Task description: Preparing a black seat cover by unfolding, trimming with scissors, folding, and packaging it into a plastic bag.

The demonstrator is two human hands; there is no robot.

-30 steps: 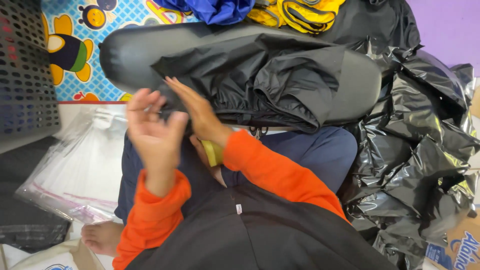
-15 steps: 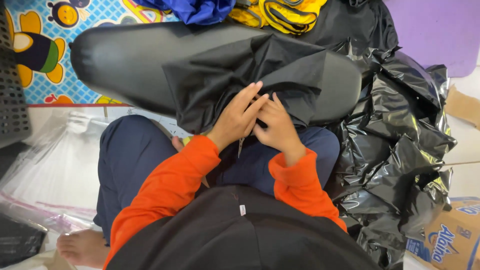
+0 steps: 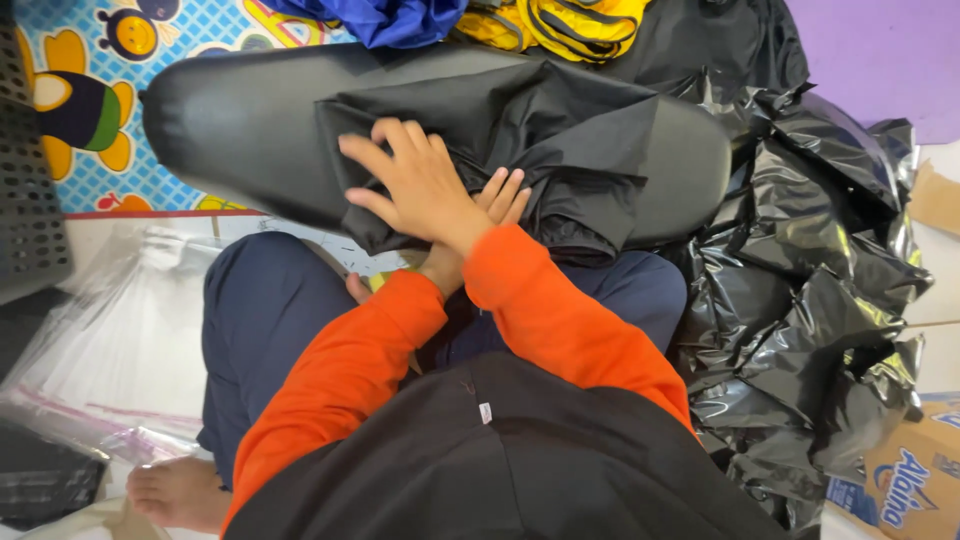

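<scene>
a: hands first. where are they?

b: both sit just above the middle of the frame, crossed at the wrists, on a folded black garment (image 3: 560, 150). the right hand (image 3: 415, 190) lies on top, palm down, fingers spread wide and flat, pressing the cloth rather than gripping it.

a: and the other one?

b: the left hand (image 3: 495, 200) is mostly hidden under the right wrist. only its fingertips (image 3: 510, 190) show, stretched out flat on the fabric. no pinch or fold is caught in it that i can see.

a: where does the garment lie?

b: on a long, smooth black padded board (image 3: 230, 110) that runs across the upper half of the frame. the cloth is bunched over the board's centre and right part, with its lower edge hanging toward the lap.

a: what's around it?

b: a crumpled black plastic bag (image 3: 810, 290) fills the right side. blue cloth (image 3: 400, 18) and yellow cloth (image 3: 585, 20) sit at the top edge. a colourful play mat (image 3: 90, 110) is in the upper left, clear plastic bags (image 3: 120, 340) lie at the left, and a cardboard box (image 3: 915, 480) sits in the lower right corner. both sleeves are orange.
</scene>
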